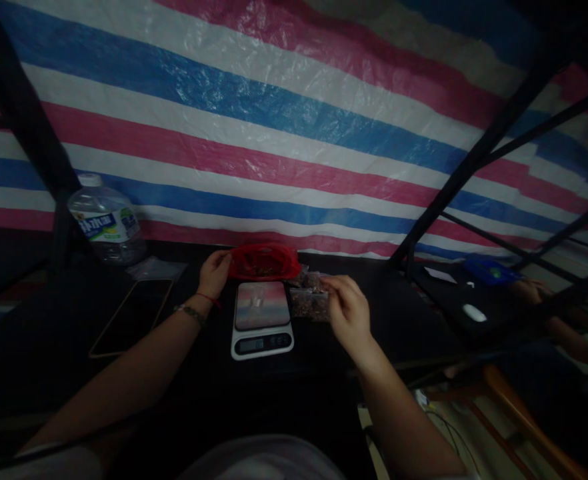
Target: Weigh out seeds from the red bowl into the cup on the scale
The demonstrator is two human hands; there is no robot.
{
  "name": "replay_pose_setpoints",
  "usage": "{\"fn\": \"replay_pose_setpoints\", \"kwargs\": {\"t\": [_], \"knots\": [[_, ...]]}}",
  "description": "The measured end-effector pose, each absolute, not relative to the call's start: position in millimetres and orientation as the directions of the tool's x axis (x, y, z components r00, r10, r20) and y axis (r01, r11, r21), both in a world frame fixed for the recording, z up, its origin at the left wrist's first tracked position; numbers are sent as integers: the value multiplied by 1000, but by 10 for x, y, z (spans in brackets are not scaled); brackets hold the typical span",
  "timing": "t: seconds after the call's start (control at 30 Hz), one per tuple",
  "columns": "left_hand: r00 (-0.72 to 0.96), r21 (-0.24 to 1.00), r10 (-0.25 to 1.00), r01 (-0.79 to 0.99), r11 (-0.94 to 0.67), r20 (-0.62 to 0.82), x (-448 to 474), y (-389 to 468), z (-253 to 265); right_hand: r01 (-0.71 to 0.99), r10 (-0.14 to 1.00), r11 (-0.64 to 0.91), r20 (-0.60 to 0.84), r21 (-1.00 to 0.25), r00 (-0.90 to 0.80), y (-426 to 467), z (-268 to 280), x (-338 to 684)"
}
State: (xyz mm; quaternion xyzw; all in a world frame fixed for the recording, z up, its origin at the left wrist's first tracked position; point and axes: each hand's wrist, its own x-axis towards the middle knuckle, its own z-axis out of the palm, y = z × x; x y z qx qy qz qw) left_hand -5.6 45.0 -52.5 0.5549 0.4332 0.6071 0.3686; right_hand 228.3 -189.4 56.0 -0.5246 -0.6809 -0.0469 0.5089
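My left hand [214,272] pinches the left edge of a red plastic bag [288,261], whose mouth gapes and shows small brownish pieces inside. At the right, my right hand [350,308] has its thumb and fingertips together at the edge of small clear zip bags [309,305] filled with brown bits. Between my hands lies a digital kitchen scale [263,313] with a shiny plate and a dark display whose digits are too dim to read. A small clear object [257,301], or its reflection, shows on the plate; I cannot tell which.
A large clear bottle [109,223] stands at the back left, with flat clear bags [157,268] and a phone [133,317] before it. Striped sheeting [254,160] hangs behind the black table. Dark metal bars [439,193] rise at right, near another person's hand [527,290].
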Motion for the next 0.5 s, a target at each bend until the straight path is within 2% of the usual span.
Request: {"fn": "replay_pose_setpoints", "kwargs": {"t": [0.07, 0.13, 0.2, 0.27, 0.33, 0.43, 0.5], "knots": [[-101, 943, 938, 33, -331, 332, -76, 469, -577, 723, 629, 448, 760, -526, 164, -2050, 784, 2161], [-79, 951, 948, 22, -308, 309, -95, 483, -631, 692, 677, 511, 735, -510, 42, -2127, 943, 2070], [-63, 947, 945, 13, -322, 322, -103, 474, -637, 679, 678, 598, 721, -425, -146, -2089, 1013, 2006], [-31, 922, 922, 5, -387, 387, -90, 426, -553, 671, 654, 648, 716, -361, -246, -1947, 993, 1943], [12, 869, 869, -21, -494, 494, -48, 321, -372, 639, 639, 679, 720, -362, -271, -1755, 911, 1854], [8, 742, 746, -107, -662, 666, 88, 8, -27, 597, 635, 682, 748, -423, -195, -1522, 762, 1626], [59, 706, 707, -158, -690, 705, 232, -310, 136, 563, 658, 660, 745, -497, -113, -1455, 691, 1425]]}}
